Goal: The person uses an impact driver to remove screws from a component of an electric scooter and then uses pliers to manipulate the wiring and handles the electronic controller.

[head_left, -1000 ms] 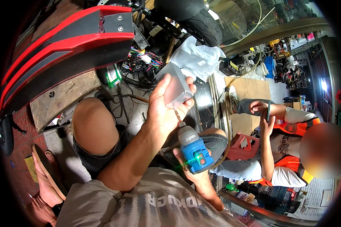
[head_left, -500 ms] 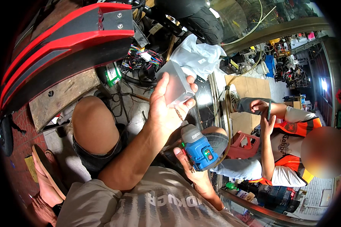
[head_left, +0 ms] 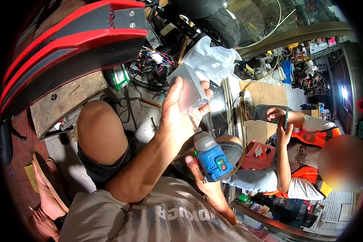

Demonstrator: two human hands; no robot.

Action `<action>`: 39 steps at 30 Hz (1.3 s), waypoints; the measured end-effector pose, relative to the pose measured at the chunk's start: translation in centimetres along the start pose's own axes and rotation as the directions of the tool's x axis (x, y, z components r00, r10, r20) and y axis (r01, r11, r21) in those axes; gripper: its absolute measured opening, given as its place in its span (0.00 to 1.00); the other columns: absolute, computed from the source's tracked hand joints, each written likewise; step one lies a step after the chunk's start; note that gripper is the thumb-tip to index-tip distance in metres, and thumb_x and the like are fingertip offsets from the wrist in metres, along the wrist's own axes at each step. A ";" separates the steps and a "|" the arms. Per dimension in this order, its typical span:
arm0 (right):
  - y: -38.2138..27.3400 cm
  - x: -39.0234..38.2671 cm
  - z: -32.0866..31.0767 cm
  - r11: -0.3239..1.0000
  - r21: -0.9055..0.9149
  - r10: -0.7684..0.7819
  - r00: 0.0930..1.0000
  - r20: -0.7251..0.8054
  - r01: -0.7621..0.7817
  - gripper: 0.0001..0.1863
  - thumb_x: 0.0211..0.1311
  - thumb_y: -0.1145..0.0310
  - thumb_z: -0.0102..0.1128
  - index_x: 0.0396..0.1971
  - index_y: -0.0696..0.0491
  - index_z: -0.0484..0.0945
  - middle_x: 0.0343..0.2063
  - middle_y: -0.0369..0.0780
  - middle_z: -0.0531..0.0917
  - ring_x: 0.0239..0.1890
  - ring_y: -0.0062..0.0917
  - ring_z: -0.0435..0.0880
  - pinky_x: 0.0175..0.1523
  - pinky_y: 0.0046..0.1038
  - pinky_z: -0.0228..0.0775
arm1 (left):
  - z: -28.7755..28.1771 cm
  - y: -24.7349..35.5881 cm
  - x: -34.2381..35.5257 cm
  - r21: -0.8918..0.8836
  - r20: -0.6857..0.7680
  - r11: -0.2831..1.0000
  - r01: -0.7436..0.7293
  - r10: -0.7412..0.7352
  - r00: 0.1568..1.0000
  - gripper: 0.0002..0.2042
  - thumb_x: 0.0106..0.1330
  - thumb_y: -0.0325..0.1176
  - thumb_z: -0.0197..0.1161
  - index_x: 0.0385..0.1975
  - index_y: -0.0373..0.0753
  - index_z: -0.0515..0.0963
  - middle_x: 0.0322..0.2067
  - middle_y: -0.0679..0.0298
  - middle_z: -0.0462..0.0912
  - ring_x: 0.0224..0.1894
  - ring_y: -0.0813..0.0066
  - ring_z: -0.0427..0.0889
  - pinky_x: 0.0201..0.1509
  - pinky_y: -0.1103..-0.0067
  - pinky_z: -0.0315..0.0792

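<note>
In my left hand [head_left: 174,112] is a translucent, frosted rectangular block or case [head_left: 190,88], gripped by thumb and fingers and raised above the floor. My right hand [head_left: 199,175] is closed around a blue and grey cordless drill [head_left: 215,157] with small green lights. Its long bit [head_left: 192,122] points up at the block's lower side, partly behind my left hand; whether the tip touches is hard to tell.
Above left lie a red-black panel [head_left: 74,52], wooden stool [head_left: 64,101] and tangled wires [head_left: 157,58]. A white bag [head_left: 209,56] and black tyre [head_left: 215,28] sit beyond my hands. On the right, a seated person [head_left: 306,157] in an orange vest holds a phone, near a red crate [head_left: 256,157].
Compared with a second ago, the drill has shifted slightly right and turned in my right hand's grip. The block and my left hand have moved a little to the right.
</note>
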State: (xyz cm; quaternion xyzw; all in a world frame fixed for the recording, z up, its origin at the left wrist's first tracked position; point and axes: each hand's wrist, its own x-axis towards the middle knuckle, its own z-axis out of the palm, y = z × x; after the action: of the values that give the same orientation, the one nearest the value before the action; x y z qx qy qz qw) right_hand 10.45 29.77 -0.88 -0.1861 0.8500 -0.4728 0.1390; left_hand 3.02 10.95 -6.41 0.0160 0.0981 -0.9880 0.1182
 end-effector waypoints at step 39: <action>1.4 1.9 0.0 0.968 -0.200 -0.157 0.988 0.007 0.155 0.13 0.67 0.67 0.82 0.33 0.57 0.86 0.22 0.40 0.86 0.22 0.27 0.84 0.32 0.32 0.77 | 0.0 1.9 2.2 0.194 -0.211 0.980 -0.052 0.094 0.973 0.25 0.67 0.33 0.60 0.63 0.28 0.76 0.61 0.38 0.85 0.60 0.49 0.89 0.69 0.55 0.82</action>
State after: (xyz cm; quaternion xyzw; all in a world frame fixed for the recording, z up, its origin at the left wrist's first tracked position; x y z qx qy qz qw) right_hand 8.47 29.58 -2.17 -0.2632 0.8765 -0.3954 0.0783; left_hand 1.29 8.65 -6.93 0.1393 0.0163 -0.9800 0.1410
